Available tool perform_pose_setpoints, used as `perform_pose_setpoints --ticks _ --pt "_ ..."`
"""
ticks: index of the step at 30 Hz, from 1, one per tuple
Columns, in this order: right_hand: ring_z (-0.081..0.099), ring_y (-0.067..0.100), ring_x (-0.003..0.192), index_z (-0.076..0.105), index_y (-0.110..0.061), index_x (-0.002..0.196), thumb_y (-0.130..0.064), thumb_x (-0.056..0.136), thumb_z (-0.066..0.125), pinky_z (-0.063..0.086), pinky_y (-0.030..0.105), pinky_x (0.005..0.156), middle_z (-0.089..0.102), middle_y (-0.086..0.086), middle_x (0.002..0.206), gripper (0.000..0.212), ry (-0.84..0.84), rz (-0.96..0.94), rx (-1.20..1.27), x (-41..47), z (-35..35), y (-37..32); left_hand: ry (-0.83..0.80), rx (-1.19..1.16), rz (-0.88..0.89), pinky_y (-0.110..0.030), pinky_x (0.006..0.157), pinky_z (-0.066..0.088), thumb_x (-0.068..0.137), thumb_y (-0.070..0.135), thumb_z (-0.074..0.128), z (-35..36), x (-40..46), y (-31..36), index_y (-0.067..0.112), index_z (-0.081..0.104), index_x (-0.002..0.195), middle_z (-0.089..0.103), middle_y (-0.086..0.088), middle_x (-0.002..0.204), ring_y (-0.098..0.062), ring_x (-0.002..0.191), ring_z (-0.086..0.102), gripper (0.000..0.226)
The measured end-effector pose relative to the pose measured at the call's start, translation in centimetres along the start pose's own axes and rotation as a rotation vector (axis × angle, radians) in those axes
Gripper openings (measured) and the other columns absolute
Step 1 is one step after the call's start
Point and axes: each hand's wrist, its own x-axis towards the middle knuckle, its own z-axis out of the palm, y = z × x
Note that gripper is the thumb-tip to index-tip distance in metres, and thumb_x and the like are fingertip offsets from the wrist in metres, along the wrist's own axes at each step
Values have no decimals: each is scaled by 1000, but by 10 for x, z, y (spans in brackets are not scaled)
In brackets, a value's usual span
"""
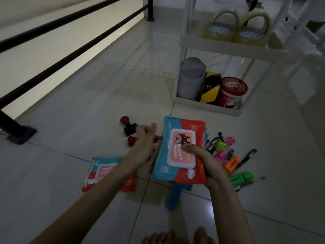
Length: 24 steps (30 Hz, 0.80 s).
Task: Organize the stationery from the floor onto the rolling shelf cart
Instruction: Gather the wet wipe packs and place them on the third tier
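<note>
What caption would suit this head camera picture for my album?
Right hand holds a wipes pack above floor stationery; left hand beside it, rolling cart ahead.

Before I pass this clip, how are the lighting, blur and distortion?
Head view: dim overall; bright glare on the wall at upper left, window reflection on the floor tiles; left hand motion-blurred; wipes pack print readable; cart posts bowed by the wide-angle lens.

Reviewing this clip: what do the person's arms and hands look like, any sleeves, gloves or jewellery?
Both forearms are bare, with no sleeve in view up to the frame edge. The left hand and right hand wear no gloves. No watch, bracelet or ring shows, though the dim light could hide small items.
</note>
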Motion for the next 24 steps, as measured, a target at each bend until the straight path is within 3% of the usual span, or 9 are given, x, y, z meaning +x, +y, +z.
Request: perform_pose_setpoints --ticks 2,4,6,8,12,15,19,22,24 --pt "70 18 57 62 -11 90 -8 63 68 58 30 53 73 5 68 27 -40 10 77 -2 -4 -3 90 183 75 -24 65 42 100 34 32 -34 10 -3 10 42 104 59 -6 85 -13 71 53 26" --pt "69 17 55 62 -11 88 -12 63 61 58 30 51 72 5 66 26 -49 -24 161 -4 -9 -7 35 820 129 -27 77 43 97 30 45 -80 23 -19 10 47 108 60 -8 102 -19 90 57 23" --pt "69 17 55 62 -12 90 -10 63 63 58 30 51 72 4 66 27 -47 -54 196 -6 -13 -10 -125 1400 -97 -33 95 43 87 30 61 -118 33 -43 10 41 128 48 -12 131 -25 117 50 50" --pt "70 17 57 62 -13 91 -5 62 68 57 30 51 72 4 67 31 -40 -71 202 -7 -17 -11 -195 1629 -279 -37 107 38 76 38 72 -130 36 -68 10 26 140 33 -11 143 -27 130 39 84" --pt "69 16 56 62 -13 91 -13 64 61 58 31 51 72 3 67 27 -28 -87 214 -8 -22 -12 -87 1819 -145 -46 108 31 66 54 73 -130 34 -83 19 24 141 32 -7 141 -28 131 35 96" --pt "70 16 58 62 -13 92 -13 65 60 58 31 52 72 4 69 27 -26 -89 200 -6 -23 -11 -129 1870 -103 -41 104 34 67 58 70 -131 39 -74 23 40 130 43 -6 133 -25 125 39 78" --pt "69 17 55 61 -12 90 -8 76 57 58 31 50 72 4 65 15 -10 -55 172 -4 -22 -10 -336 1603 -221 -26 84 44 73 37 73 -134 34 -56 20 50 96 56 2 107 -15 95 52 37" --pt "68 16 51 61 -11 88 -5 84 53 57 29 48 71 4 62 11 28 -43 141 -4 -21 -10 -542 1389 -344 -22 88 48 79 33 70 -143 15 -24 19 52 119 61 4 118 -12 104 60 47" --pt "68 16 50 60 -12 87 -4 84 54 57 29 47 71 4 61 11 56 -39 121 -4 -21 -10 -644 976 -326 -18 77 54 69 41 76 -148 -5 6 16 55 120 70 2 107 -11 93 68 61"
